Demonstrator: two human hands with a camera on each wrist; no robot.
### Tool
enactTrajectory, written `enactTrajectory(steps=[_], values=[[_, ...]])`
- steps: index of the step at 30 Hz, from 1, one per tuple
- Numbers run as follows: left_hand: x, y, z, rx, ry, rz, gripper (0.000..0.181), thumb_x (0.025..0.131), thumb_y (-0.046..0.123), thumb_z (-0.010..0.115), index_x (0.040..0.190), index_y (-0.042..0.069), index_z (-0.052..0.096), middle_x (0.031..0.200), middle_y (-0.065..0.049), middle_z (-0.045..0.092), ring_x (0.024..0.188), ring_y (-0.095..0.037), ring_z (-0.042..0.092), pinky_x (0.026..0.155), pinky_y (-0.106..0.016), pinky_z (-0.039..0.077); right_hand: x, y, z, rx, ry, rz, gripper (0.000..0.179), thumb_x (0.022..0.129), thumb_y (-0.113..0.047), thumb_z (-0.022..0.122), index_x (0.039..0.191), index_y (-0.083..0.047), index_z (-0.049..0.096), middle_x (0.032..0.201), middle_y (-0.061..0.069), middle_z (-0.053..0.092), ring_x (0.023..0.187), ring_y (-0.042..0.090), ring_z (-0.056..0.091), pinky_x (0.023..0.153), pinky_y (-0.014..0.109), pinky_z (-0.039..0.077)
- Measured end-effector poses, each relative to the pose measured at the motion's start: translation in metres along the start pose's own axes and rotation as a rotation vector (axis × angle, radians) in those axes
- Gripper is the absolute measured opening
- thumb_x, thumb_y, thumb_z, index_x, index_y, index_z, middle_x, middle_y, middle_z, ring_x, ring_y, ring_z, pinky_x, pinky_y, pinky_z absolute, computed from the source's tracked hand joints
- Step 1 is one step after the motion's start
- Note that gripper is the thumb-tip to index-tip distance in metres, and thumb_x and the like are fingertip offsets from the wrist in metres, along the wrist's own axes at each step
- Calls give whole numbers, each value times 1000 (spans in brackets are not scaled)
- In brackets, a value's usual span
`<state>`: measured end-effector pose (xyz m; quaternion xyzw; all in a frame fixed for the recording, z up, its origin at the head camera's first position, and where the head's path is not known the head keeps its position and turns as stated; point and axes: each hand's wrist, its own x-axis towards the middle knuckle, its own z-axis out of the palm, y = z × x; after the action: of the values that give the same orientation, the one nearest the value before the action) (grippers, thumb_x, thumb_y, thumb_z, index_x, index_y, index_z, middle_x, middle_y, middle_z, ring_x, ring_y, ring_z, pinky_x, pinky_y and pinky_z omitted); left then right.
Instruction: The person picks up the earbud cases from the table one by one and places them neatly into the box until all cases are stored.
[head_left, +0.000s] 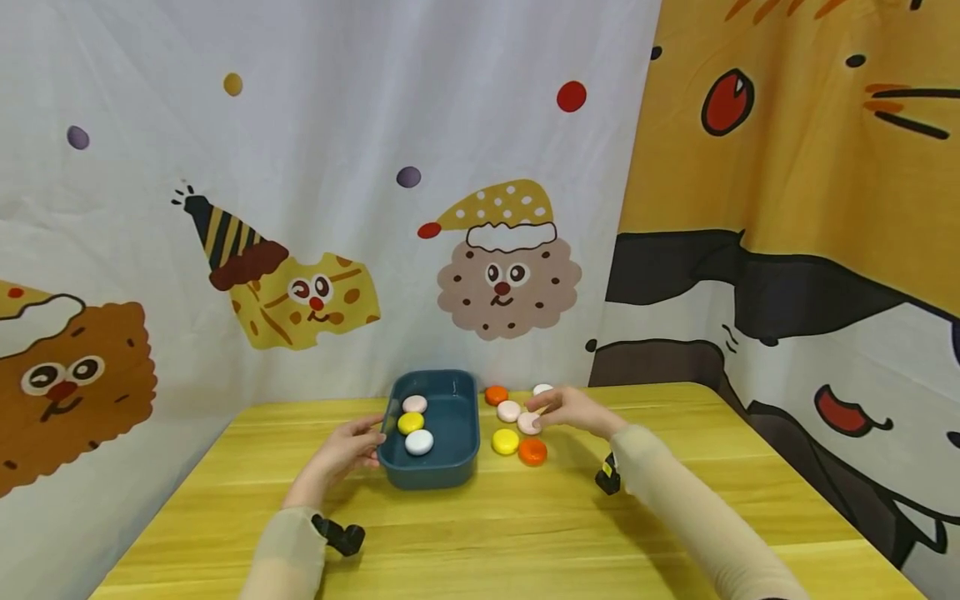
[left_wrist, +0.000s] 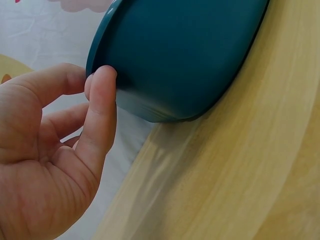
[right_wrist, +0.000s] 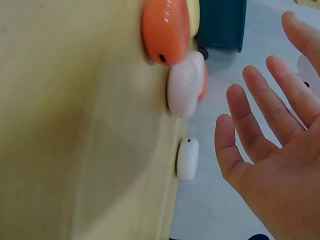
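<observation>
My left hand (head_left: 347,452) pinches the left rim of a dark blue tray (head_left: 431,477), its thumb against the outer wall in the left wrist view. Inside the tray lie a pink disc (head_left: 414,404), a yellow disc (head_left: 410,423) and a white disc (head_left: 419,442), all glossy and rounded. Over the loose discs hovers my right hand (head_left: 573,412), fingers spread and holding nothing in the right wrist view. Its fingertips are nearest a pink disc (head_left: 528,423). Close by are another pink disc (head_left: 508,411) and an orange disc (head_left: 533,452).
Also right of the tray lie a yellow disc (head_left: 505,442), a second orange disc (head_left: 496,395) and a white disc (head_left: 542,389), partly behind the right hand. The wooden table (head_left: 480,542) ends at a printed curtain (head_left: 315,167) behind and on the right.
</observation>
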<state>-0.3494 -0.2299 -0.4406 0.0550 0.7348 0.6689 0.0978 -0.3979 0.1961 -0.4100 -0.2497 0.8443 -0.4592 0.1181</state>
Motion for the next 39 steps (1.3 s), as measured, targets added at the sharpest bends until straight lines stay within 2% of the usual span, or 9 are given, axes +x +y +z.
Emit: enactTrajectory(steps=[5,13,28,39], values=[[0,0,-1,2,2,3,55,96,5,54,147,-5,34,95,-17,52,62,-13,56,62,-28,57,-4,5,10,-6,-33,-27,44,87,-14,71,126,5,61,125,20,60,107,29,59,93,43,49],[0,2,1,8,14,-1,55,96,5,54,147,-5,34,96,-18,52,63,-13,55,63,-29,57,-3,15,21,-4,-69,-42,47,85,-13,73,126,6,60,124,21,61,114,33,58,96,44,47],[0,0,2,-21,5,-1,54,96,3,52,147,-5,34,105,-23,51,62,-12,56,61,-27,56,-1,25,26,-87,-73,-6,46,80,-13,78,122,-1,65,122,11,64,110,27,57,97,44,45],[2,0,2,-17,3,-3,55,96,4,54,146,-5,35,99,-20,52,62,-13,55,61,-27,56,-1,27,27,-128,-129,-13,48,77,-9,80,122,-2,65,123,8,62,113,25,54,101,45,42]])
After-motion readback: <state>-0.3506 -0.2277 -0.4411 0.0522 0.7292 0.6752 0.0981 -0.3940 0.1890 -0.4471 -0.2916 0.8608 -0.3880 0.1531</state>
